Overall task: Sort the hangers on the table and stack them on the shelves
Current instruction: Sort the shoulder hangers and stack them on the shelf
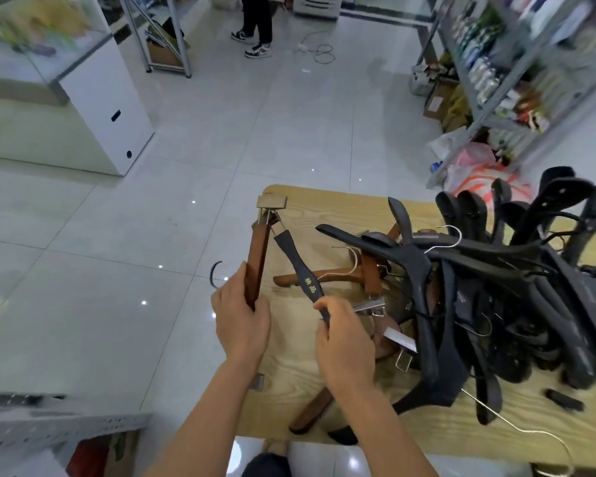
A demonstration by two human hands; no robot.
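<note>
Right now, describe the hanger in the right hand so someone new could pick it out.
On the light wooden table, look to the left end, away from the pile of black hangers. There the right hand pinches a flat dark hanger angled up beside the brown wooden hanger the left hand grips. It alone carries yellow printed characters.

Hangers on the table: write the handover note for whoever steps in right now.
Left hand grips a brown wooden hanger. Right hand grips a black hanger with yellow lettering. The rest lie in a tangled black pile on the table, with brown ones mixed in.
Done: no sorted stack visible.
Left: sort the pile and stack it on the shelves.
</note>
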